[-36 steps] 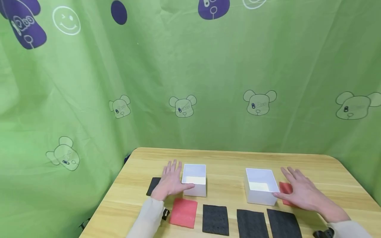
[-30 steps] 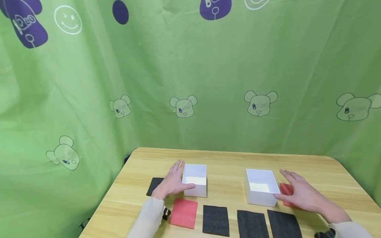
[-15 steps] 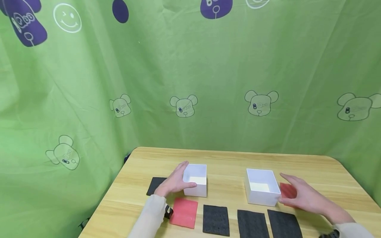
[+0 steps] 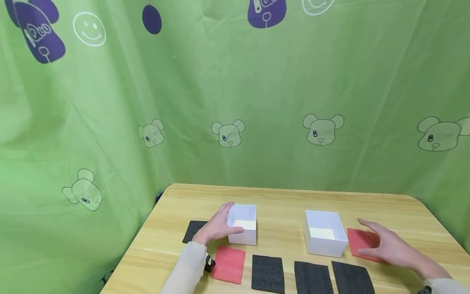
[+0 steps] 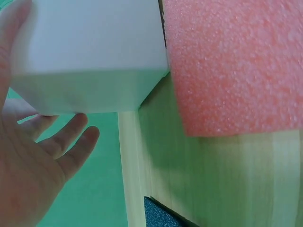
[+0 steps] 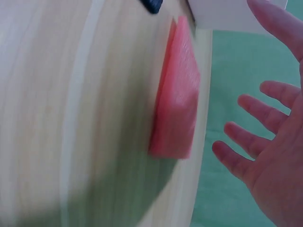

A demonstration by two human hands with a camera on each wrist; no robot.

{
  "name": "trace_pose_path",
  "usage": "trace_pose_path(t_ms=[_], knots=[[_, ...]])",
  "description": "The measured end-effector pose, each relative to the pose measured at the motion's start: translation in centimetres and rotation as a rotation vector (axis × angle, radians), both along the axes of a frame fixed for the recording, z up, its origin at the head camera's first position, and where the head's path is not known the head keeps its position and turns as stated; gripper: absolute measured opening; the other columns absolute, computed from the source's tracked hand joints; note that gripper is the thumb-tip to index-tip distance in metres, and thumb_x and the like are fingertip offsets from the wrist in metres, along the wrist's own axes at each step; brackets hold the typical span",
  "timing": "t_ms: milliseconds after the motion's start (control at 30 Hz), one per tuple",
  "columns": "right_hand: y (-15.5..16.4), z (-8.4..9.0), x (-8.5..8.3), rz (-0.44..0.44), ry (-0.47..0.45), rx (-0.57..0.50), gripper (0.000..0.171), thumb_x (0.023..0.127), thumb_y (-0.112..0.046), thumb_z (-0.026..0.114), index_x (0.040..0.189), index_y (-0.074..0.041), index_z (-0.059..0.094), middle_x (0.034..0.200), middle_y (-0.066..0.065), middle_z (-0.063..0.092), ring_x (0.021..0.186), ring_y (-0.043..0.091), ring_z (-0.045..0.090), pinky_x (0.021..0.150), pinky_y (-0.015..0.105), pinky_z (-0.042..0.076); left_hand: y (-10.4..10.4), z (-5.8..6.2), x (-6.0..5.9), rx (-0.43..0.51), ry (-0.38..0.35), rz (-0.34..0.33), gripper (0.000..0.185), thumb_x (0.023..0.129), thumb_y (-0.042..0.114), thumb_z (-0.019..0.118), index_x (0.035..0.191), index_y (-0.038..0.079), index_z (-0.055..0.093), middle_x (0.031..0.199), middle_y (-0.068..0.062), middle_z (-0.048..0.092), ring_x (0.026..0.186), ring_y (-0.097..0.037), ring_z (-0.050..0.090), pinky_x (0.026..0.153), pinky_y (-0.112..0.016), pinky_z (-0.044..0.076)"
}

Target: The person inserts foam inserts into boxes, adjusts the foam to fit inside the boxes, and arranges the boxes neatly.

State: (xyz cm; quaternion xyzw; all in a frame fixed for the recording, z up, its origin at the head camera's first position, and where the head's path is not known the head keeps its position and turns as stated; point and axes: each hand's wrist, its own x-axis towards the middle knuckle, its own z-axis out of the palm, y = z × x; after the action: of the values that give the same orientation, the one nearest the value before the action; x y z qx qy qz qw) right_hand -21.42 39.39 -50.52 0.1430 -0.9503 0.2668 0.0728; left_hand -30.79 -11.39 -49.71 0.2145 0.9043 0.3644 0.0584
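Note:
My left hand [image 4: 218, 227] rests against the left side of the left white box [image 4: 243, 223], thumb on its front wall and fingers straight. In the left wrist view the same white box [image 5: 90, 52] fills the top, with the spread fingers [image 5: 71, 142] below it and a red foam pad [image 5: 232, 66] beside it. My right hand [image 4: 387, 245] is flat with fingers spread over the right part of another red foam pad [image 4: 359, 240], apart from the right white box [image 4: 324, 232]. The right wrist view shows that red pad [image 6: 177, 94] lying on the table away from the open palm [image 6: 270, 161].
Along the front of the wooden table [image 4: 279, 200] lie a red pad [image 4: 229, 264] and three black pads [image 4: 267, 273] [image 4: 313, 278] [image 4: 352, 278]. Another black pad [image 4: 193, 230] lies under my left hand. Green printed curtain [image 4: 257, 102] closes the back and left.
My right hand drew back rightward from the right box, uncovering more of the red pad. My left hand closed in against the left box's side.

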Motion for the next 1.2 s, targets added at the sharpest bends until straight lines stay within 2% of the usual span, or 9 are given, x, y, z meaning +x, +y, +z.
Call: trace_pose_path(t_ms=[167,300,367,500,600,733,800,967,1200], knots=[[1.5,-0.7,0.1,0.035,0.015,-0.036,0.092,0.069,-0.031,0.084,0.138,0.009,0.037,0.132,0.033,0.042,0.112,0.047,0.039,0.084,-0.003,0.013,0.1,-0.1,0.0,0.008,0.002,0.004,0.103,0.073,0.05,0.076,0.15,0.009,0.022,0.154,-0.009,0.022,0.136,-0.028,0.029,0.107,-0.048,0.027],[2.4,-1.4,0.2,0.051,0.025,-0.049,0.089,0.069,-0.024,0.084,0.137,0.01,0.038,0.13,0.036,0.042,0.118,0.035,0.04,0.084,-0.005,0.011,0.0,-0.1,0.1,0.01,-0.009,0.01,0.103,0.073,0.051,0.077,0.15,0.01,0.022,0.154,-0.007,0.022,0.135,-0.027,0.03,0.107,-0.047,0.028],[2.7,-1.8,0.3,0.048,0.024,-0.043,0.089,0.068,-0.023,0.084,0.136,0.011,0.038,0.129,0.037,0.043,0.118,0.034,0.041,0.084,-0.005,0.011,0.0,-0.1,0.1,0.027,-0.019,0.013,0.103,0.072,0.05,0.077,0.15,0.01,0.023,0.154,-0.007,0.023,0.134,-0.027,0.031,0.107,-0.047,0.028],[3.1,-2.3,0.3,0.05,0.013,-0.029,0.092,0.066,-0.023,0.086,0.134,0.015,0.038,0.127,0.039,0.043,0.11,0.048,0.041,0.083,-0.006,0.008,0.0,0.0,0.1,0.048,-0.03,0.019,0.104,0.071,0.05,0.078,0.15,0.01,0.023,0.153,-0.007,0.023,0.134,-0.027,0.032,0.107,-0.048,0.028],[3.3,-2.6,0.2,0.047,0.012,-0.012,0.094,0.063,-0.026,0.087,0.133,0.015,0.039,0.125,0.037,0.045,0.106,0.046,0.044,0.085,-0.003,0.014,0.1,0.0,0.1,0.047,-0.028,0.019,0.104,0.071,0.05,0.078,0.15,0.011,0.023,0.153,-0.007,0.023,0.134,-0.027,0.031,0.107,-0.048,0.028],[3.5,-2.6,0.0,0.027,-0.007,0.035,0.096,0.06,-0.031,0.088,0.134,0.011,0.041,0.124,0.032,0.049,0.103,0.034,0.049,0.081,0.012,0.034,0.1,0.0,0.1,0.053,-0.026,0.014,0.104,0.071,0.05,0.078,0.15,0.01,0.024,0.153,-0.008,0.023,0.135,-0.028,0.031,0.107,-0.048,0.028],[3.5,-2.6,-0.2,0.023,-0.029,0.052,0.098,0.06,-0.032,0.088,0.135,0.01,0.041,0.124,0.032,0.049,0.104,0.034,0.05,0.077,0.02,0.039,0.1,0.0,0.0,0.059,-0.029,0.014,0.104,0.071,0.05,0.078,0.15,0.009,0.024,0.153,-0.008,0.023,0.134,-0.028,0.031,0.107,-0.049,0.028],[3.6,-2.7,-0.7,0.034,-0.066,0.067,0.098,0.061,-0.034,0.087,0.134,0.011,0.041,0.124,0.033,0.048,0.108,0.044,0.048,0.077,0.024,0.041,0.1,0.1,0.1,0.06,-0.036,0.018,0.105,0.071,0.05,0.078,0.15,0.01,0.024,0.154,-0.006,0.023,0.134,-0.027,0.031,0.107,-0.048,0.028],[3.6,-2.8,-1.1,0.049,-0.062,0.096,0.098,0.058,-0.035,0.088,0.133,0.01,0.043,0.123,0.03,0.051,0.103,0.032,0.051,0.078,0.025,0.042,0.1,0.2,0.2,0.052,-0.043,0.024,0.104,0.071,0.051,0.078,0.151,0.012,0.023,0.154,-0.006,0.022,0.136,-0.027,0.029,0.107,-0.047,0.027]])
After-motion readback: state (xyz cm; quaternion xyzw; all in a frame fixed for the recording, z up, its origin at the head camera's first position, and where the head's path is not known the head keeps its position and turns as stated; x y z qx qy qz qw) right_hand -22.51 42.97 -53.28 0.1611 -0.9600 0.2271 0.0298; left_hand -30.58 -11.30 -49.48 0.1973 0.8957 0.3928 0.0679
